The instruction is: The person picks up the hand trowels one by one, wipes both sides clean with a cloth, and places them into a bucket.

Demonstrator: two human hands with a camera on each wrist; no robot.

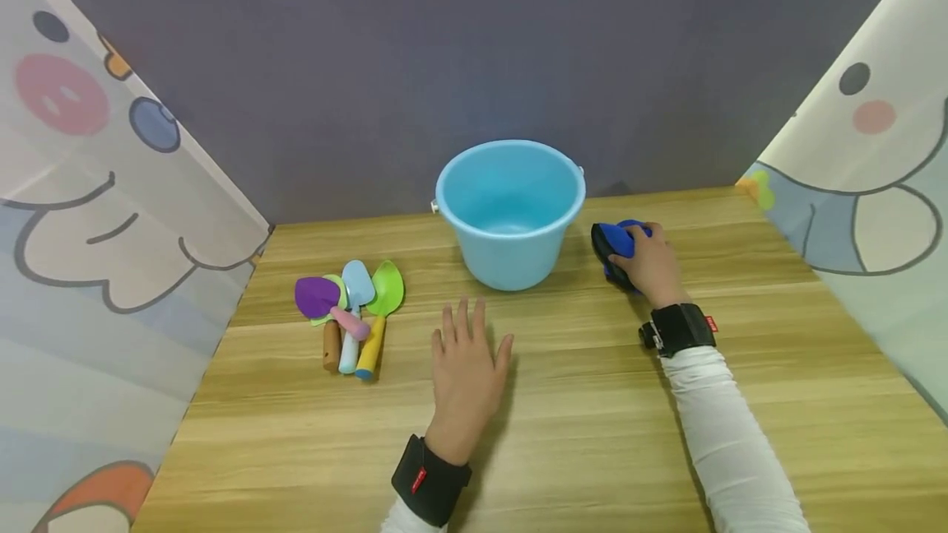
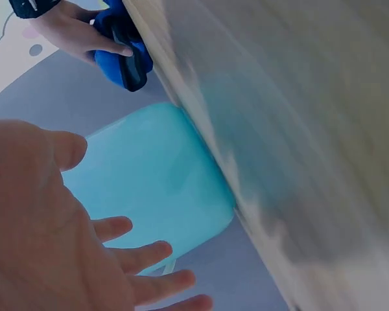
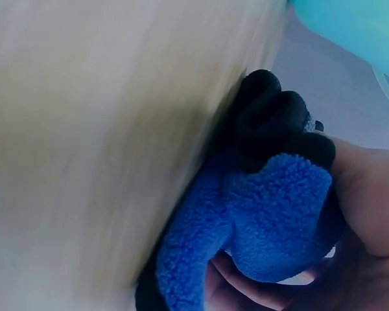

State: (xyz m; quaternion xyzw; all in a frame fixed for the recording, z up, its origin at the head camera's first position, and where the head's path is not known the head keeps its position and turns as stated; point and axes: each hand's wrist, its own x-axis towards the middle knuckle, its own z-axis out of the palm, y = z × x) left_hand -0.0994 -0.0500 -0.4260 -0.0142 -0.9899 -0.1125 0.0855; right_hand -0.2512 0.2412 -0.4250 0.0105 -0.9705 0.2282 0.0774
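Observation:
On the right part of the table, my right hand [image 1: 653,270] grips a bundle of blue and black gloves [image 1: 618,243]. Close up in the right wrist view, the gloves [image 3: 279,214] show fuzzy blue fabric and folded black parts; thumb and fingers curl around them, and their underside is against the table. My left hand [image 1: 465,373] is spread palm down with straight fingers and holds nothing, in front of a light blue bucket [image 1: 511,257]. The bucket [image 2: 162,175] stands upright between the hands, farther back. Its visible inside holds nothing.
Several small garden tools lie in a cluster on the left: a purple trowel [image 1: 317,295], a light blue shovel [image 1: 359,283], a green trowel [image 1: 387,288] and a brown handle [image 1: 331,345]. A grey panel [image 1: 355,89] rises behind the wooden table [image 1: 578,451]; cartoon-printed sheets flank it.

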